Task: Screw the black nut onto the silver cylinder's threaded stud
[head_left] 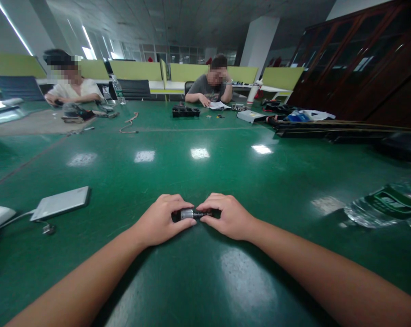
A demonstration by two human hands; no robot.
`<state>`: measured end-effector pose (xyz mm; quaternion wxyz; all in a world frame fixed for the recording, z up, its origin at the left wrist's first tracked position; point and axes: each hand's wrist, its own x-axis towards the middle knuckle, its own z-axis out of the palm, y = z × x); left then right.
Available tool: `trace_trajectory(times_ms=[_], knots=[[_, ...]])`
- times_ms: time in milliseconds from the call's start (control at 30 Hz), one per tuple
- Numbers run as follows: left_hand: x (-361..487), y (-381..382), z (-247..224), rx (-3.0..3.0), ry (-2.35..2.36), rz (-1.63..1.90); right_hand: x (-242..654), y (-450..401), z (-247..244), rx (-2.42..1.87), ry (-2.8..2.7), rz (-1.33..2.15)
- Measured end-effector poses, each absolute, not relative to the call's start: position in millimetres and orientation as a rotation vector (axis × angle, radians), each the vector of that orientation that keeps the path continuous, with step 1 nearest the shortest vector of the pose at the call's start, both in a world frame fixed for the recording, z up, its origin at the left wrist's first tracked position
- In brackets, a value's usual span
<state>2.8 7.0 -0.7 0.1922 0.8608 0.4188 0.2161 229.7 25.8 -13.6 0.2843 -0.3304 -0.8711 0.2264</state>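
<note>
A small cylindrical metal part [187, 214], silver at the left with a dark ridged or coiled section to its right, lies level between my hands just above or on the green tabletop. My left hand [162, 219] grips the silver end, thumb below and fingers above. At the other end, my right hand [231, 216] pinches the darker, thinner section between thumb and fingertips. Its far right end is partly hidden inside my right hand. The exact kind of part is too small to make out.
A silver flat box [60, 203] with a cable lies at left. Clear plastic bottles [384, 204] lie at right. Across the green table [198, 177] sit two people, near a black tray [185, 112], a white bottle [253, 94] and dark long parts [304, 129].
</note>
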Motion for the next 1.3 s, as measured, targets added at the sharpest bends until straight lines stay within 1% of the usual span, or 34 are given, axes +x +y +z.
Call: trace_trajectory(times_ms=[233, 700, 900, 1300], knots=[[1.4, 9.4, -2.0, 2.406, 1.126, 0.612, 229.6, 26.7, -14.2, -0.866, -2.346, 0.6], [6.0, 6.6, 1.0, 2.419, 1.171, 0.595, 226.2, 26.4, -16.9, -0.829, -2.398, 0.527], [6.8, 6.7, 2.0, 2.418, 1.176, 0.595, 227.0, 26.6, -14.8, -0.786, -2.393, 0.531], [6.0, 6.9, 2.3, 2.421, 1.18, 0.585, 229.1, 27.3, -12.9, -0.831, -2.407, 0.557]])
